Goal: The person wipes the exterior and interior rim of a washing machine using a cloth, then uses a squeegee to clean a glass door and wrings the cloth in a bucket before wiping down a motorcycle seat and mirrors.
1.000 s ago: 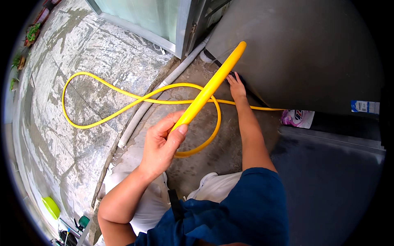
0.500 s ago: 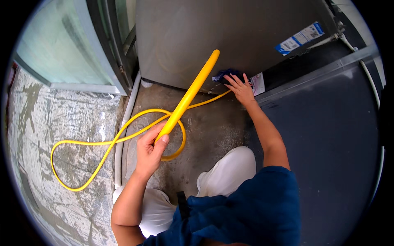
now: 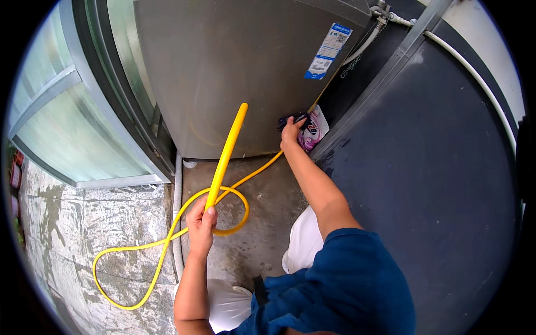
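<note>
My left hand (image 3: 201, 223) is closed round a yellow hose (image 3: 228, 153), whose free end points up and away from me. From that hand the hose loops over the ground, and another stretch runs to the foot of a large grey metal appliance (image 3: 223, 67). My right hand (image 3: 291, 134) reaches to the appliance's lower right part. Its fingers are bent round a dark, crumpled cloth (image 3: 300, 116), partly hidden by the hand. Just beside it, a pink and white packet (image 3: 314, 129) stands in the gap between the appliance and the dark wall.
A dark panel wall (image 3: 424, 184) rises close on my right. Frosted glass door panels (image 3: 84, 128) stand at the left. A pale pipe (image 3: 178, 212) runs along the floor edge. A white hose (image 3: 365, 44) and fittings hang behind the appliance's upper right corner.
My right hand has gone from spread fingers over the dark cloth to fingers bent round it. The hose end has tipped lower and left. The view has shifted, showing more of the appliance.
</note>
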`<state>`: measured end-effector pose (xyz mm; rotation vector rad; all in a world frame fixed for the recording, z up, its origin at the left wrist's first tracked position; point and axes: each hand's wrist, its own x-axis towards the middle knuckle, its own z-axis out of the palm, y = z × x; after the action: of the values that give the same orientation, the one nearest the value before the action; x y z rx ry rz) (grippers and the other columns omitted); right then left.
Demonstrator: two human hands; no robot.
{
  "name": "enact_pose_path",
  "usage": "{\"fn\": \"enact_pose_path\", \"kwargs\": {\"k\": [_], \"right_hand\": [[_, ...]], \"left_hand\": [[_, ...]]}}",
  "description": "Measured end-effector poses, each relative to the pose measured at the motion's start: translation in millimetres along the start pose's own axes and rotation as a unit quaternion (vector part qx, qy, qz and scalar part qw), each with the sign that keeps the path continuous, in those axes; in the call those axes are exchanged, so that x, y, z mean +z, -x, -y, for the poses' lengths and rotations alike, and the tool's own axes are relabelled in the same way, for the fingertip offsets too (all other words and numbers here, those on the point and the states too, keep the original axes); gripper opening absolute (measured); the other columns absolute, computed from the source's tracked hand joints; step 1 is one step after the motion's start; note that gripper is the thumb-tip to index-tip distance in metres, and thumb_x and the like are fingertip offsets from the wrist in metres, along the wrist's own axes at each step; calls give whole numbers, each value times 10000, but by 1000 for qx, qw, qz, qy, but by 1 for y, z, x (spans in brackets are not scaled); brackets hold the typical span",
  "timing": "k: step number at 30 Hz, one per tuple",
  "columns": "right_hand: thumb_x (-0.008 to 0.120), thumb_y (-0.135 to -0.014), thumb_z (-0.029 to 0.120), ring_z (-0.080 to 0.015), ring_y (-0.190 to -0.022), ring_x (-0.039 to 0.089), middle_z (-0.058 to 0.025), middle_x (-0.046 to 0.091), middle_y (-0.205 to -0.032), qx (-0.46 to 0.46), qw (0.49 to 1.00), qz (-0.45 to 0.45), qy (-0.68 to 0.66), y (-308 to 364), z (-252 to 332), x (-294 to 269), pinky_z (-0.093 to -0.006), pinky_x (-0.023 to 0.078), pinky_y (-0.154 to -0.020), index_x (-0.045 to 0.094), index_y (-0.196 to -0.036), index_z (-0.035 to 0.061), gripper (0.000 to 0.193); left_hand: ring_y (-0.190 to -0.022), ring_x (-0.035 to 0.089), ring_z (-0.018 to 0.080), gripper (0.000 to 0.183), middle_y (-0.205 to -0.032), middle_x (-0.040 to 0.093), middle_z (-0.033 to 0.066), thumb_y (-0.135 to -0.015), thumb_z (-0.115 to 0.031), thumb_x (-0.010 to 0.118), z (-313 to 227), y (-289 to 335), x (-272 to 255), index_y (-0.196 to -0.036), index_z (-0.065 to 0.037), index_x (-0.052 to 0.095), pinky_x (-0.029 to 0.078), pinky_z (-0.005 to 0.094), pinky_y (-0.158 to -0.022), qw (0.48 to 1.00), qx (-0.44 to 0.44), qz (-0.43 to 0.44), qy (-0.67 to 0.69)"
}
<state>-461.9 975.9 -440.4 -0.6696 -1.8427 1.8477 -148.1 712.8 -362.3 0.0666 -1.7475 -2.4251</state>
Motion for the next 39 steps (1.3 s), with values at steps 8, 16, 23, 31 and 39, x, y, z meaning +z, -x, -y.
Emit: {"fn": "enact_pose_path", "kwargs": {"k": [8, 16, 23, 31, 39], "right_hand": [[547, -929, 142, -497, -1410, 130, -358, 0, -1519, -328, 934, 1, 138, 79, 112, 47, -477, 194, -1142, 84, -1532, 118, 761], [585, -900, 219, -505, -1395, 158, -340, 55, -1528, -536, 820, -156, 127, 26, 288, 36, -561, 204, -1103, 274, -1492, 144, 673], [619, -835, 171, -425, -1408, 227, -180, 192, -1564, -705, 662, -37, 253, 115, 295, 107, -589, 276, -1073, 474, -1383, 277, 576], [504, -915, 241, -141, -1440, 208, 43, 198, -1584, -796, 244, 239, 499, 149, 155, 142, -444, 110, -1190, 592, -1299, 293, 398], [517, -865, 197, -122, -1390, 311, 67, 284, -1550, -773, 231, 342, 481, 129, 129, 113, -468, 103, -1196, 672, -1195, 260, 370]], "left_hand": [[-553, 401, 39, 439, -681, 456, -32, -934, -234, 593, -17, -3, 7, -1278, 35, 542, 311, 186, -479, 993, 80, 45, -79], [-603, 433, 35, 379, -851, 549, -2, -926, -136, 578, -35, -8, 2, -1261, 42, 569, 358, 195, -520, 996, 90, 23, -4], [-440, 300, 39, 405, -572, 363, -37, -961, -281, 504, -48, -24, -21, -1272, -22, 530, 251, 196, -403, 985, 123, -108, 51], [-449, 321, 40, 366, -582, 379, -34, -971, -229, 490, -48, -28, -31, -1283, -41, 531, 274, 187, -413, 974, 109, -150, 130], [-445, 316, 37, 336, -582, 373, -35, -974, -237, 509, -49, -12, -43, -1254, -55, 553, 283, 185, -410, 974, 99, -164, 123]]}}
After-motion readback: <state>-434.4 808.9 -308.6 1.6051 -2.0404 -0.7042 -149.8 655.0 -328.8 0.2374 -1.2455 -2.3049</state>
